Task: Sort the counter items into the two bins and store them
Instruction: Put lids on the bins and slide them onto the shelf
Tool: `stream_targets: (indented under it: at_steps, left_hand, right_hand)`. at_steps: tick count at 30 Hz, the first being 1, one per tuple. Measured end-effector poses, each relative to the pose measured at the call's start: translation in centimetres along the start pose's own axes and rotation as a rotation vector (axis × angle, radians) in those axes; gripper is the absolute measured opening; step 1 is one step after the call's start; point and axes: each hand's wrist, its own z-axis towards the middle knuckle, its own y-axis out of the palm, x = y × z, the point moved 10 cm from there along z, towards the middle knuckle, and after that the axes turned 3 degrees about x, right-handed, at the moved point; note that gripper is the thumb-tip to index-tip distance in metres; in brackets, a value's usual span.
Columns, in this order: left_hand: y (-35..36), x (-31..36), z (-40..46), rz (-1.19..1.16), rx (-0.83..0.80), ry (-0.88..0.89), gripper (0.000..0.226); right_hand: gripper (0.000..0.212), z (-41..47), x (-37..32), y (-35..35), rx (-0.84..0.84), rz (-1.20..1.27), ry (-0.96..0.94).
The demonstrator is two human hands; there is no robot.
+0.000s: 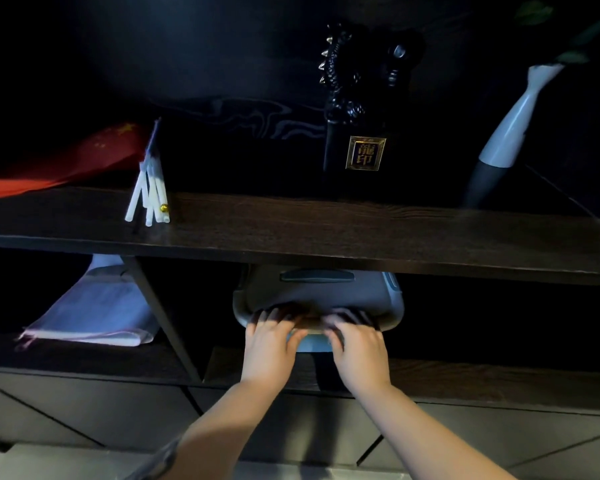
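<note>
Dark wooden shelf unit [326, 233], dim light. Grey bin [326, 299] sits in compartment under top shelf, front end sticking out. Left hand [269, 344] and right hand [359, 348] rest on bin's near rim, fingers fairly straight, blurred. White-sticked flags [149, 195] lie on shelf above.

Single view: head-worn wide-angle camera, facing forward and down into a dark shelf unit [326, 237] at close range. Forearms enter from the bottom edge; both hands sit just below centre. Frame edges bend with lens distortion.
</note>
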Motion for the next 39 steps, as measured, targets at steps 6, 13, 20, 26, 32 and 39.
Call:
stream_targets:
  at_steps: [6, 13, 20, 26, 32, 39]
  left_hand:
    - [-1.4, 0.6, -0.3, -0.092, 0.042, 0.030, 0.011]
    - [-3.5, 3.5, -2.7, -0.244, 0.003, 0.164, 0.022]
    - [0.0, 11.1, -3.9, -0.351, -0.195, 0.321, 0.024]
    - [5.1, 26.6, -8.8, -0.490, -0.419, 0.608, 0.027]
    - [7.3, 44.9, -21.0, -0.657, -0.597, 0.921, 0.028]
    - [5.7, 61.6, -41.1, -0.844, -0.829, 1.285, 0.027]
  right_hand:
    - [0.031, -1.3, -0.3, -0.6, 0.014, -0.004, -0.013]
    - [0.033, -4.9, 0.9, -3.8, 0.133, 0.044, 0.007]
    - [0.033, -9.7, 6.2, -10.0, 0.279, 0.028, 0.262]
    - [0.032, -21.1, 15.4, -20.0, 0.565, -0.054, 0.662]
    - [0.032, -39.4, 21.3, -31.4, 0.766, -0.291, 0.997]
    - [0.036, -62.6, 20.9, -40.7, 0.991, -0.557, 1.402]
